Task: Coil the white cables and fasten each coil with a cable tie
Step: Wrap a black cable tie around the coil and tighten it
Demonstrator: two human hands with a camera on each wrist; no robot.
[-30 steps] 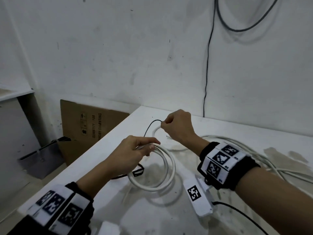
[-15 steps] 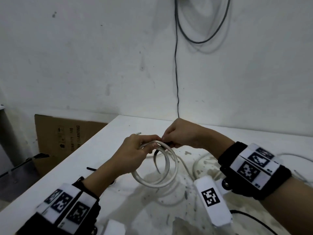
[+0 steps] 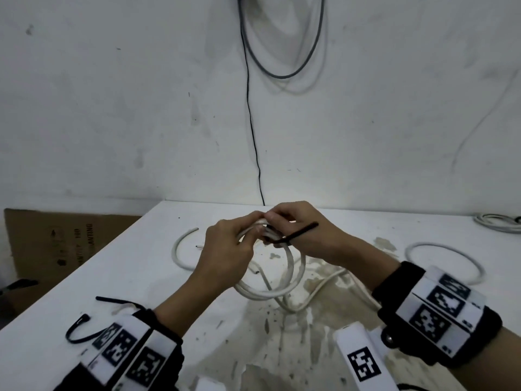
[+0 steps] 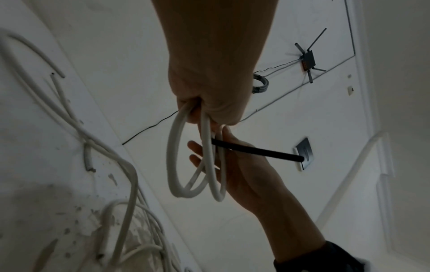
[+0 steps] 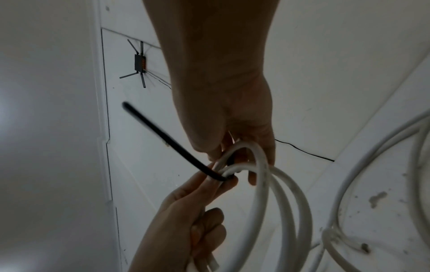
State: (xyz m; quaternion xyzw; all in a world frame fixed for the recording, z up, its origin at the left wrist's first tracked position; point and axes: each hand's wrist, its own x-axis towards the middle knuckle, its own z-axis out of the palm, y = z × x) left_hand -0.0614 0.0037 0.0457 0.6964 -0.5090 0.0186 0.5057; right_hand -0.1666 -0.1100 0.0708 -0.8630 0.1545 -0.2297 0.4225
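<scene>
A white cable coil [image 3: 284,286] of a few loops hangs above the white table [image 3: 141,277]. My left hand [image 3: 252,225] grips the top of the coil [image 4: 173,156], fingers curled round the strands. My right hand [image 3: 272,221] meets it there and pinches a black cable tie [image 3: 300,234] that passes round the strands. The tie's tail [image 5: 163,136] sticks out stiffly to the side, past my left hand's fingertips [image 5: 229,181]. Whether the tie's head is locked is hidden by the fingers.
Loose black cable ties [image 3: 118,301] lie near my left wrist. A short white cable piece [image 3: 179,249], a white cable ring [image 3: 439,249] and a tangle of white cable [image 3: 324,286] lie on the stained table. A cardboard box [image 3: 56,244] stands beyond the left edge.
My right hand has brought the black tie in to the top of the coil and joined my left hand. The tie's tail now points out to the right.
</scene>
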